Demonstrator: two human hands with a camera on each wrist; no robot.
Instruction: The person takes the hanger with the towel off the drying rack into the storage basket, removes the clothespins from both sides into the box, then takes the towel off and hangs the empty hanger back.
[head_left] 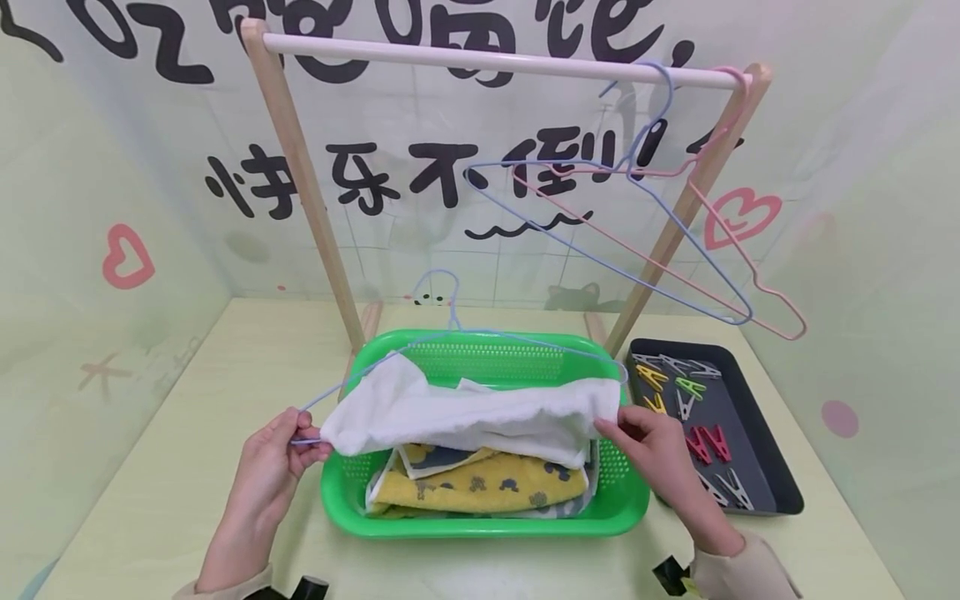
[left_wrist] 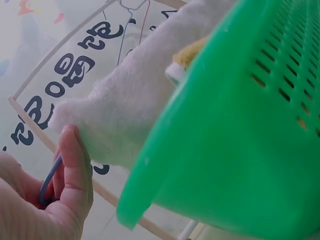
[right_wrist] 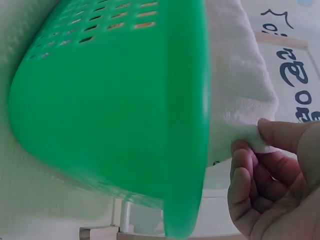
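A white towel (head_left: pixel 472 417) is draped over a blue wire hanger (head_left: pixel 454 312), above a green basket (head_left: pixel 487 528). The hanger's hook points toward the rack. My left hand (head_left: pixel 272 467) pinches the hanger's left end, next to the towel's left edge; the left wrist view shows the wire (left_wrist: pixel 51 177) between thumb and fingers. On the other side, my right hand (head_left: pixel 663 457) pinches the towel's right corner between thumb and fingers, also seen in the right wrist view. Below the towel, a yellow patterned cloth (head_left: pixel 487 485) lies folded in the basket.
Behind the basket stands a rack with a white rod (head_left: pixel 495 60) and wooden posts. Another blue hanger (head_left: pixel 600 254) and a pink hanger (head_left: pixel 742 242) hang at its right. A dark tray (head_left: pixel 757 442) of several coloured clips (head_left: pixel 718 442) sits right of the basket.
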